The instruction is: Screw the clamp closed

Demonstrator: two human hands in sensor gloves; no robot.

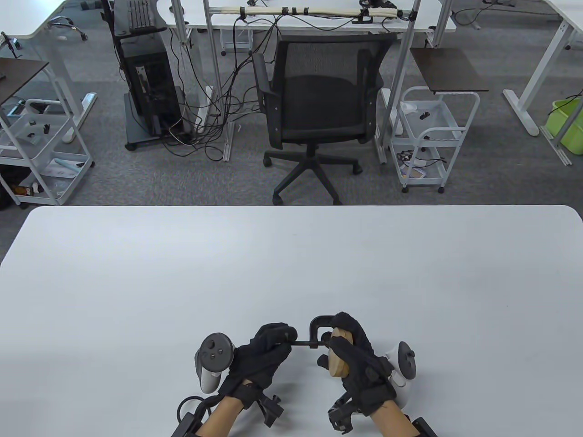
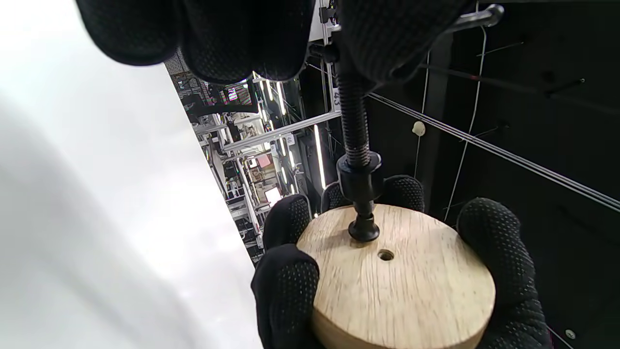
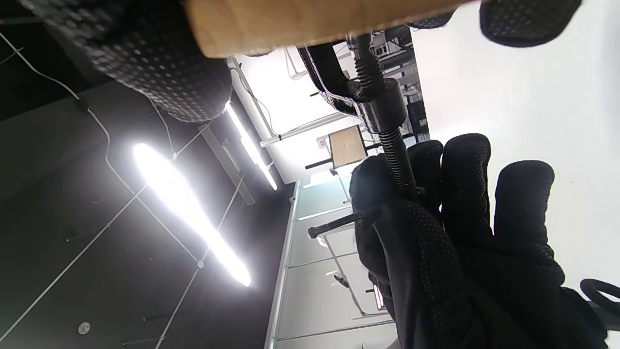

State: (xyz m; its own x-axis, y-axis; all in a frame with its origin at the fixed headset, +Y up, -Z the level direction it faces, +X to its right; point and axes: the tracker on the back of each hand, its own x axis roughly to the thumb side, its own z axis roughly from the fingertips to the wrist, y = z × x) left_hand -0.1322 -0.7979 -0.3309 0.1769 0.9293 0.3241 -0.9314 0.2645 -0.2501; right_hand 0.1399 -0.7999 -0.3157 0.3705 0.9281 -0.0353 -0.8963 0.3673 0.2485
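With the right hand (image 1: 360,359) gripping the wooden disc (image 1: 339,355) seated in the black C-clamp (image 1: 319,332) just above the bench (image 1: 136,282), the left hand (image 1: 264,355), pinching the screw's crossbar (image 3: 334,224), should turn evenly, keeping the swivel pad (image 2: 364,229) flat on the wood.

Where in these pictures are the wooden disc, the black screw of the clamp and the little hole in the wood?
wooden disc (image 2: 411,291), left wrist view, on its flat face.
screw (image 2: 353,126), left wrist view, on the threaded shaft.
hole (image 2: 385,255), left wrist view, on the small opening beside the screw's tip.
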